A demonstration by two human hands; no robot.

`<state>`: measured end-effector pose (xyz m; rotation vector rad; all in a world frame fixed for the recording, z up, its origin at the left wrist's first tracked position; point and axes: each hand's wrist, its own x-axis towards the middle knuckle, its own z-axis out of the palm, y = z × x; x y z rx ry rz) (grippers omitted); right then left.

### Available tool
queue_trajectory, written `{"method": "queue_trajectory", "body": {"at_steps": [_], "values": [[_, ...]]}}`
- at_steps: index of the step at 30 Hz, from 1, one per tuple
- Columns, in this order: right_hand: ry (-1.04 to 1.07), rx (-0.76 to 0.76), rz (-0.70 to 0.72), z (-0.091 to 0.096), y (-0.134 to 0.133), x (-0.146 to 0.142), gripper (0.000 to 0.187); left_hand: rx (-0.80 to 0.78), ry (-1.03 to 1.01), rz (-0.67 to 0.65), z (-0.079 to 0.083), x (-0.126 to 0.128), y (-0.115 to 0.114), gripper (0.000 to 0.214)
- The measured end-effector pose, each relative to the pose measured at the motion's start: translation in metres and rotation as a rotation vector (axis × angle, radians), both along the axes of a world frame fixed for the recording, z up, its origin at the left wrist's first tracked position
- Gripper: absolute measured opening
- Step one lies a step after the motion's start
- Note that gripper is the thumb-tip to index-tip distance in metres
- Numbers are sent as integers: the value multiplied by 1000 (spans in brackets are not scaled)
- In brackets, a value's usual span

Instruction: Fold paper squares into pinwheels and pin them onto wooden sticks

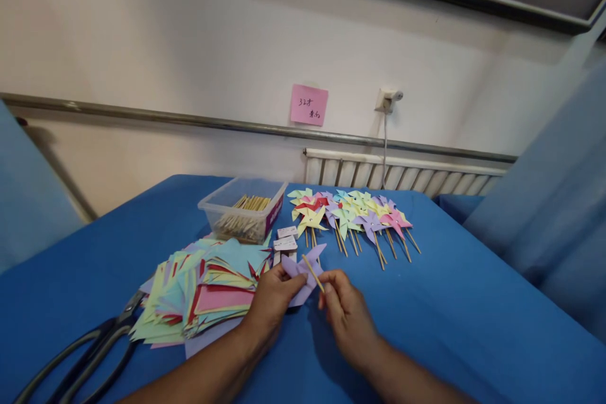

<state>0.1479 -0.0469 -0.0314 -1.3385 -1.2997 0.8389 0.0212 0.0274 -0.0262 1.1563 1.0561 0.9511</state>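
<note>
My left hand pinches a lilac paper pinwheel just above the blue table. My right hand is closed on a thin wooden stick that lies slanted across the pinwheel. Both hands meet near the table's middle. Left of them lies a loose pile of cut coloured paper squares. Behind the hands, several finished pinwheels on sticks lie in a row.
A clear plastic tub of wooden sticks stands at the back. Small white boxes sit beside it. Large black scissors lie at the front left. A pink note hangs on the wall above a radiator.
</note>
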Motion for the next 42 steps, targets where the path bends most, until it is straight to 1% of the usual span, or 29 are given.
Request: {"method": "queue_trajectory", "body": {"at_steps": [4,7,11,17,24,29,32,36,42], "values": [[-60,3,40,0,1,0,32,-4,-33,16,1,0,1,26],[15,-64,76,1,1,-2,32,1,-22,25,0,1,1,26],[118,-179,68,-1,2,-2,35,24,-27,2,0,0,1,30],[96,-133,38,-5,4,0,36,-4,-108,50,2,0,0,30],[172,-245,72,-4,5,0,42,-16,-122,68,4,0,0,30],[169,-279,62,-5,7,2,40,-11,-123,64,5,0,-2,31],[217,-311,56,-8,8,2,38,-23,-108,57,7,0,-3,30],[262,-310,54,-7,7,1,36,-31,-94,59,9,1,-5,30],[279,-300,34,-1,5,0,35,-12,-88,68,6,1,-3,32]]}}
